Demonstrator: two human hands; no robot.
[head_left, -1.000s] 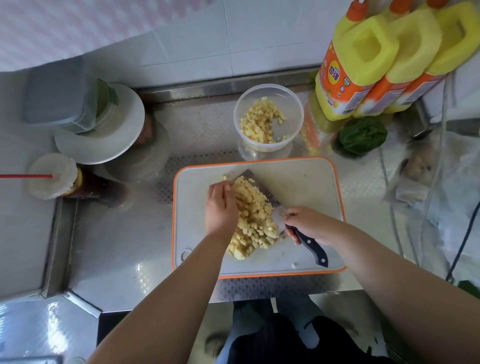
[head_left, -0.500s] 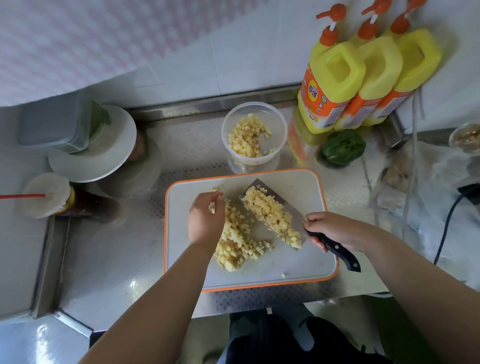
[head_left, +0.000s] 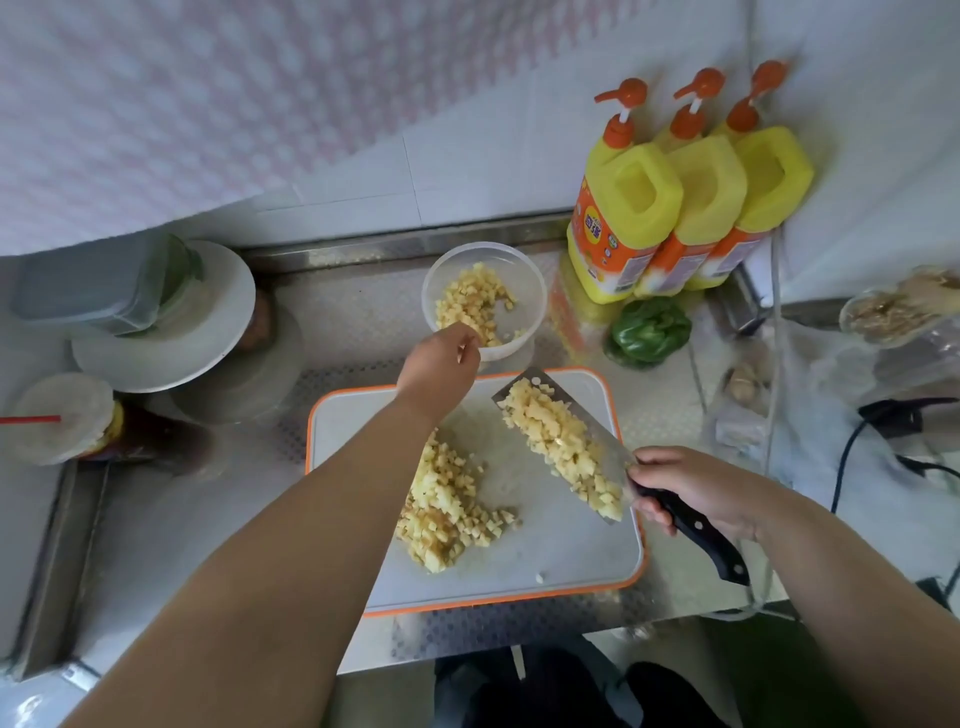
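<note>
A steel desk (head_left: 208, 519) under a white tiled wall carries our orange-rimmed cutting board (head_left: 571, 561). Our right hand (head_left: 691, 488) grips the black handle of a cleaver (head_left: 621, 460), held over the board's right side with diced potato (head_left: 561, 441) heaped along its blade. A second pile of dice (head_left: 447, 509) lies on the board, partly under our left forearm. Our left hand (head_left: 441, 361) curls its fingers over the near rim of the clear bowl (head_left: 530, 291), which holds more dice. Three yellow detergent bottles (head_left: 623, 218) stand near the bowl.

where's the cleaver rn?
Head view, right of centre: the cleaver, piled with diced pieces, is held by the right hand over the right half of the cutting board, tip aimed at the clear bowl.
</note>
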